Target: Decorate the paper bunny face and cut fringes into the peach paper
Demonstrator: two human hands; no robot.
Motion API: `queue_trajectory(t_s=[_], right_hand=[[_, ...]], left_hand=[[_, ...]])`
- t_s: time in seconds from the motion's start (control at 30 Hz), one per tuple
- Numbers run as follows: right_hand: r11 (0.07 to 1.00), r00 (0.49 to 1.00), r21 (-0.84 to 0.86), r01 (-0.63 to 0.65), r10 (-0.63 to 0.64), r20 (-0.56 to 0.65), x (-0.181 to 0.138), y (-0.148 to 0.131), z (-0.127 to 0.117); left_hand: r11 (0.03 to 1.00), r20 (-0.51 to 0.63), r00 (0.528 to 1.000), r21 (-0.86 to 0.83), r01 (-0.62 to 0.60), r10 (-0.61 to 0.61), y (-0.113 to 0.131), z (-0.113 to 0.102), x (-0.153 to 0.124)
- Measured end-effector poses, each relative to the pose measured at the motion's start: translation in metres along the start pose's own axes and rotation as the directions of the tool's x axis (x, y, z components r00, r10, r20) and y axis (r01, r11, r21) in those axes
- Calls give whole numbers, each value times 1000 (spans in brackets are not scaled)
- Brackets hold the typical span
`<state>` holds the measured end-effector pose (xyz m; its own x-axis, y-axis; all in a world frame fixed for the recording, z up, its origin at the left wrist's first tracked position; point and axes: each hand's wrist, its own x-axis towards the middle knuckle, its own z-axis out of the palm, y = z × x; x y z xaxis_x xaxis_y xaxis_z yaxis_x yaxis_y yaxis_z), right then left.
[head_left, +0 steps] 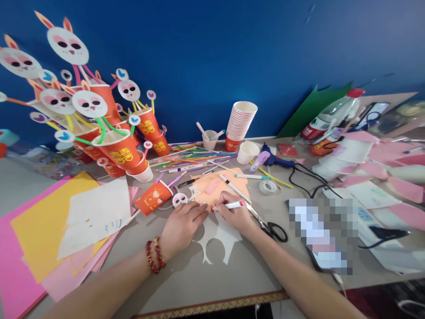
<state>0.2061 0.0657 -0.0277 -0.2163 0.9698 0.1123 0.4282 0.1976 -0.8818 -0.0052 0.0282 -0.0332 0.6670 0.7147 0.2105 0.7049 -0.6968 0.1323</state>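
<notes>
My right hand grips a white marker with a red end, its tip down at a small orange piece of paper too small to make out clearly. My left hand lies with fingers stretched out, the fingertips beside the marker tip, steadying the paper. Under and behind the hands is a peach paper sheet. A small round rabbit face lies by my left fingers. White paper with round cut-outs sits below the hands. Black-handled scissors rest right of my right hand.
Rabbit-topped red paper cups stand at left, above coloured paper sheets. A tipped red cup lies nearby. Behind are pipe cleaners, stacked cups and a blue glue gun. Tape and a phone are right.
</notes>
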Motion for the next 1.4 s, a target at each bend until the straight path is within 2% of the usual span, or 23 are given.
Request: queue_trajectory(t_s=[1.4], right_hand=[[1000, 1000, -4, 7, -7, -3, 0, 1, 0]], left_hand=[[1000, -6, 1000, 0, -2, 2, -1, 2, 0]])
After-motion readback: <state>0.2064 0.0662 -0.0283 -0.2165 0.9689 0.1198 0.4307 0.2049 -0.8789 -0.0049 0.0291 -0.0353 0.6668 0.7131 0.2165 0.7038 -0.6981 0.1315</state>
